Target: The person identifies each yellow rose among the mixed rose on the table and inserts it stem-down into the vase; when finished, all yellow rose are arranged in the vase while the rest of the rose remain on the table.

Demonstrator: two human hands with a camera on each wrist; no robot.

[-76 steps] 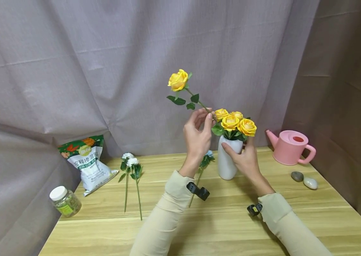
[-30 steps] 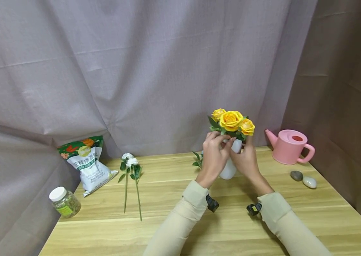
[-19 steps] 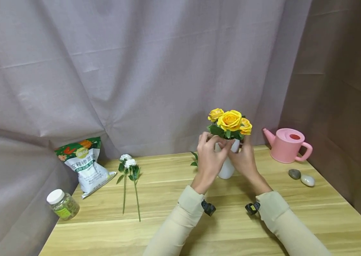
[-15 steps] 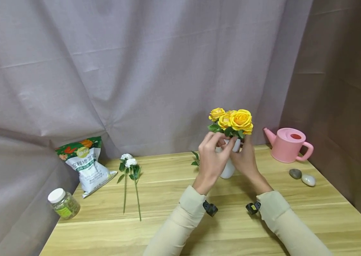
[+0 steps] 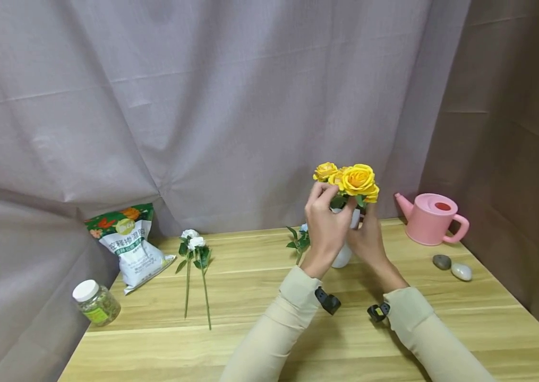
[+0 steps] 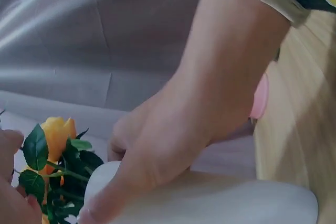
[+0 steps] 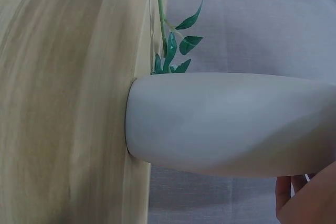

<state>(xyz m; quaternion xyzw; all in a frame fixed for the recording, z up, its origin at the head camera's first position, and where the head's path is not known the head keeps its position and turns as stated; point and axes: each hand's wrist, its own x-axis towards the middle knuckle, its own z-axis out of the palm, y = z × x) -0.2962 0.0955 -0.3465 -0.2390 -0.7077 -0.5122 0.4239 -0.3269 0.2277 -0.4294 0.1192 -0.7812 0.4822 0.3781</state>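
Several yellow roses point(image 5: 359, 179) with green leaves stand in a white vase point(image 5: 342, 257). My left hand point(image 5: 325, 228) is at the roses just above the vase mouth, its fingers and thumb curled round the stem area under the largest bloom; the pinch itself is partly hidden. Gripping the upper part of the vase from the right, my right hand point(image 5: 369, 239) has its thumb along the front, as the left wrist view shows on the vase point(image 6: 252, 198). In the right wrist view the vase point(image 7: 220, 124) stands upright with its base on the wooden table point(image 7: 79, 103).
Left of the vase lies a blue flower point(image 5: 304, 241). Two white flowers point(image 5: 196, 243) lie further left, near a fertilizer bag point(image 5: 135, 257) and a lidded jar point(image 5: 97, 303). A pink watering can point(image 5: 430, 220) and two stones point(image 5: 461, 272) are at the right.
My left hand has brought the raised rose over to the vase, where it now stands among the others. Lately that hand has shifted slightly up and right; my right hand keeps holding the vase.
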